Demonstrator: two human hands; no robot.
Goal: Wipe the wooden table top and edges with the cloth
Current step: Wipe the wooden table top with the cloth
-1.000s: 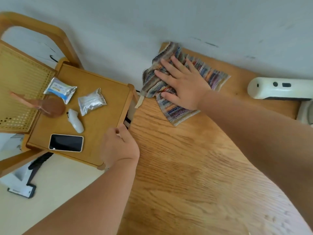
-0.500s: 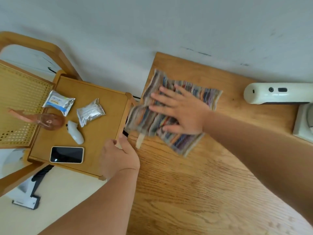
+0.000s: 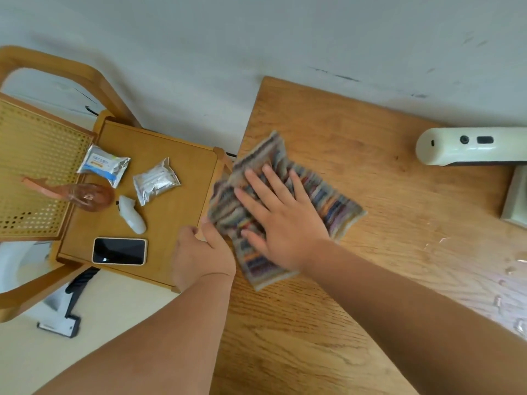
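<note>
A striped multicoloured cloth (image 3: 336,203) lies flat on the wooden table top (image 3: 356,295), hanging a little over its left edge. My right hand (image 3: 281,216) presses down on the cloth, palm flat and fingers spread. My left hand (image 3: 201,256) curls its fingers around the right rim of the small wooden side table (image 3: 159,212), right beside the cloth's left end. The cloth looks motion-blurred.
The side table carries two foil packets (image 3: 104,165) (image 3: 155,181), a white gadget (image 3: 132,215), a phone (image 3: 119,251) and a brown translucent object (image 3: 88,195). A cane chair (image 3: 31,169) stands at left. A cream appliance (image 3: 470,146) sits at the table's far right, by the wall.
My right hand has slid the cloth from the table's far left corner toward me along the left edge. My left hand has kept its hold on the side table.
</note>
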